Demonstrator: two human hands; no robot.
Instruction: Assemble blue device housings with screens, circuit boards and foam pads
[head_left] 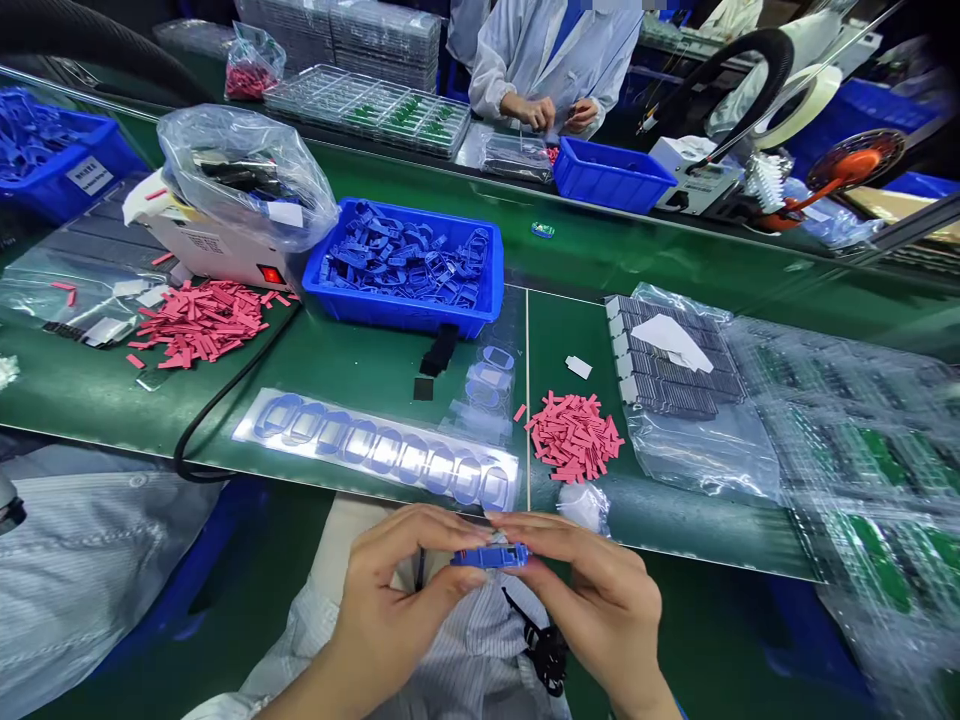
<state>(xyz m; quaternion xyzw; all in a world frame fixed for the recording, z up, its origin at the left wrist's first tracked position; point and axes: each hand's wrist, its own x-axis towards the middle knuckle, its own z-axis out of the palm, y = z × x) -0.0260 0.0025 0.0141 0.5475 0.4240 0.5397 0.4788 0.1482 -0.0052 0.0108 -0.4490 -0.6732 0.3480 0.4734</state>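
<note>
My left hand point(397, 590) and my right hand point(600, 595) meet over my lap, below the table's front edge. Both pinch a small blue plastic frame point(491, 556) between thumb and fingers, one hand at each end. A black part point(546, 650) lies on my lap under the right hand. Just beyond my hands, a clear tray strip point(375, 447) with a row of blue frames lies on the green table point(360, 365). A heap of pink strips point(574, 436) sits to its right.
A blue bin point(480, 305) full of blue frames stands mid-table. Left of it are a bagged white machine point(217, 215) and more pink strips point(201, 322). Bagged black parts point(671, 375) and blurred trays point(862, 450) lie right. Across the belt a person in white point(551, 60) works.
</note>
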